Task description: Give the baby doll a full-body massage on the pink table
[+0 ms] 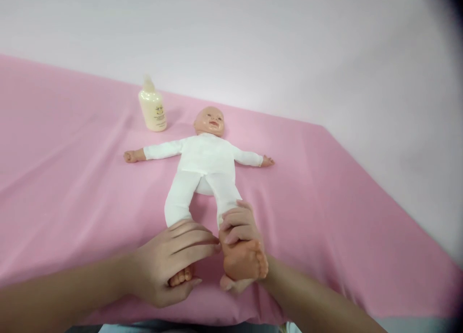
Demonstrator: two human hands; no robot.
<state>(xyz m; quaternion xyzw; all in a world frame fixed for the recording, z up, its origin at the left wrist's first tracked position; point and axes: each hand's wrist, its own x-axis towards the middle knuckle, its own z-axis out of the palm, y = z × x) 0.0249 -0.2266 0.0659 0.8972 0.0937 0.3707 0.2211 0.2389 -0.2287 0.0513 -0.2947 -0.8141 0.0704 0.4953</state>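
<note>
Head view: the left hand (170,265) is wrapped over one foot (181,276) of the doll (204,162), fingers on top and thumb under, with only the toes showing between them. The right hand (237,227) grips the other leg at the ankle, fingers curled over it and thumb beneath, so that foot (246,260) is lifted with its sole and toes turned toward the camera. Both hands are closed on the doll.

To do this well, I judge the grip should stay soft, the ankle supported from below, and the strokes run along the foot without twisting the leg.

The doll lies face up on the pink sheet (72,179), arms spread, head away from the person. A cream bottle (152,109) stands upright near the head, well apart from the hands.

The near edge of the sheet runs just under the wrists; its right edge slants away. Bare sheet lies open on both sides of the legs.
</note>
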